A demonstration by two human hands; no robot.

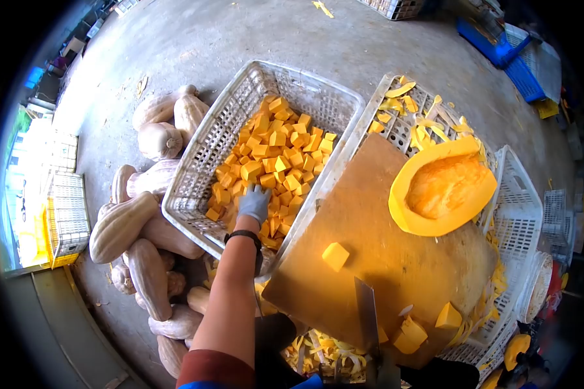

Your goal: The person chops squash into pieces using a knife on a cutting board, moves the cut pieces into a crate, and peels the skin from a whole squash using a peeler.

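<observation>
My left hand (pixel 254 203), in a grey glove, reaches into a white crate and touches the heap of orange pumpkin cubes (pixel 280 144). Its short visible fingers are slightly apart, with nothing seen in them. On the wooden board (pixel 318 292) lie a hollowed pumpkin piece (pixel 442 187) with its cavity facing up, a single cube (pixel 335 257) and several chunks (pixel 410 335) near the lower edge. A knife blade (pixel 366 314) stands out over the board from the bottom of the view. My right hand does not show.
The white crate (pixel 204 139) stands left of the board. Whole tan pumpkins (pixel 148 275) are piled on the floor farther left. Peel strips (pixel 428 129) cover the crate behind the board. Another white crate (pixel 519 214) is at the right, with blue crates (pixel 524 79) beyond.
</observation>
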